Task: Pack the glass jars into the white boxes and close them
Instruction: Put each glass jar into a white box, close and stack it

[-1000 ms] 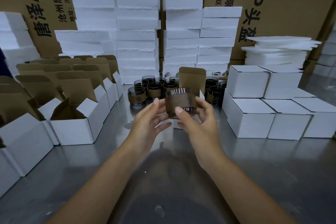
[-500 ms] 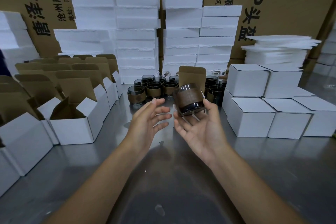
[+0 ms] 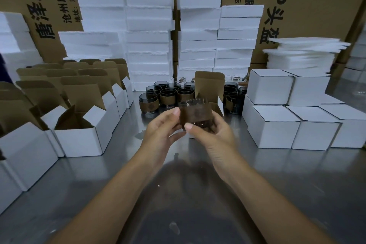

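Left hand (image 3: 162,128) back on the glass jar (image 3: 196,114) after letting go, thumb pressed to its side, right hand (image 3: 214,134) curled round its base with thumb across the front, jar held between both above the desk (image 3: 277,174), just in front of an open white box (image 3: 210,85).

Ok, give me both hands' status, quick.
Left hand: holding the dark glass jar with a brown band, thumb on its side.
Right hand: gripping the same jar.

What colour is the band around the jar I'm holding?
Dark brown, a plain band around the tinted glass jar, seen in the head view.
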A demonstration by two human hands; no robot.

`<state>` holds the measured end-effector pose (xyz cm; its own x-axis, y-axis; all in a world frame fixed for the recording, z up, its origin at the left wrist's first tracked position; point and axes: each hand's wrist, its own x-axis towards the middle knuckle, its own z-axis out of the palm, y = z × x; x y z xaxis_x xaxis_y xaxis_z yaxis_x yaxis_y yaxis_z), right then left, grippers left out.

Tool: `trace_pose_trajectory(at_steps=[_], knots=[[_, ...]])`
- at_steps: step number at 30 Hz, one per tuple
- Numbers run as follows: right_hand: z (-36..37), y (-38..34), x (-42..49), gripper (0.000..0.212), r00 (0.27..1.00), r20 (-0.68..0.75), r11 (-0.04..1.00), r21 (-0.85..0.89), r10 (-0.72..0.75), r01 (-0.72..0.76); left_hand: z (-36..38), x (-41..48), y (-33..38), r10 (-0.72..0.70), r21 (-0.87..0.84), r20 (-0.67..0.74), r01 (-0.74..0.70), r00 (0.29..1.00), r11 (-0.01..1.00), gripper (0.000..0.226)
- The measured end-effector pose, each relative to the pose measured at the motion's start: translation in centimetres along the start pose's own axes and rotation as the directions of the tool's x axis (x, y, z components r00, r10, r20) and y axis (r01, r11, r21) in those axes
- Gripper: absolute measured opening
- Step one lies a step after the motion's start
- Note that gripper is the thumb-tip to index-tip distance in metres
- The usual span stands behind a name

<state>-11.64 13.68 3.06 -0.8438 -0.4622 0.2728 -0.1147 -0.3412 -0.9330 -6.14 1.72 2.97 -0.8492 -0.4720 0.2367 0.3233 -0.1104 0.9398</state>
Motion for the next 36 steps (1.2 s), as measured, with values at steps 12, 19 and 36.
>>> trace_pose_trajectory(at_steps=[12,19,36], knots=[[0.0,1.1,-0.3,0.07,0.96,0.039,0.88,-0.391,-0.276,0.269,0.1,-0.5,-0.4,0.007,0.031,0.063,-0.009,0.998,0.999,0.044],[-0.4,1.0,-0.1,0.067,0.977,0.058,0.907,-0.363,-0.206,0.213,-0.2,-0.1,0.0,-0.057,-0.135,-0.017,0.054,0.998,0.989,0.069],[-0.4,1.0,0.1,0.058,0.955,0.028,0.89,-0.355,-0.295,0.285,-0.6,-0.2,-0.2,0.012,-0.035,0.202,-0.005,0.979,0.999,0.051]])
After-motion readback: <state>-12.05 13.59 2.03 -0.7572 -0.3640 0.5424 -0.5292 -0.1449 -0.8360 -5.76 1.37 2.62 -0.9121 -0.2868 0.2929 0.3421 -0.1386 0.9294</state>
